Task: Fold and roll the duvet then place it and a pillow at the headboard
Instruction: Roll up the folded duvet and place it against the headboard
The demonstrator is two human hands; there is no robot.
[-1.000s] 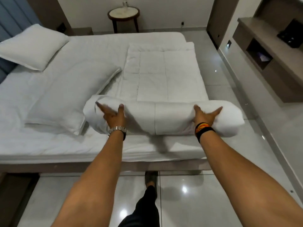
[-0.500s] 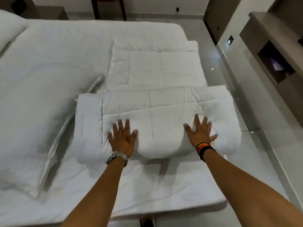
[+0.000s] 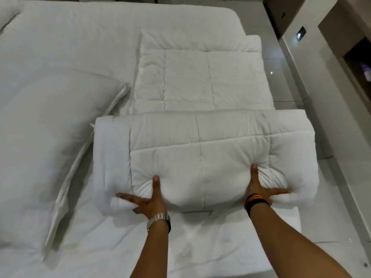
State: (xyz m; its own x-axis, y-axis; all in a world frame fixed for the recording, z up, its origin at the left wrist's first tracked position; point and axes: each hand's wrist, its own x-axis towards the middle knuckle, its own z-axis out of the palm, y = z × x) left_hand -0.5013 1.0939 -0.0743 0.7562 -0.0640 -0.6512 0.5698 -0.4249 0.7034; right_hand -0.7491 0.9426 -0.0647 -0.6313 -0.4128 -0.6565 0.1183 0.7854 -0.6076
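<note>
The white quilted duvet (image 3: 200,141) lies on the bed, its near part wound into a thick roll and its far part still flat toward the foot. My left hand (image 3: 149,199) presses into the roll's near side at left, thumb dug in and fingers spread under the edge. At the right end my right hand (image 3: 259,187) does the same, thumb up and fingers splayed outward. A large white pillow (image 3: 50,137) lies flat just left of the roll, touching it. The corner of a second pillow (image 3: 8,15) shows at the top left.
The white mattress sheet (image 3: 90,37) covers the bed; its right edge runs beside a glossy tiled floor (image 3: 281,81). A wooden shelf unit with an open niche (image 3: 359,63) stands along the right wall.
The roll has turned further away from me and grown thicker. My hands went from flat on top to gripping its near lower edge, and the camera has moved closer over the bed.
</note>
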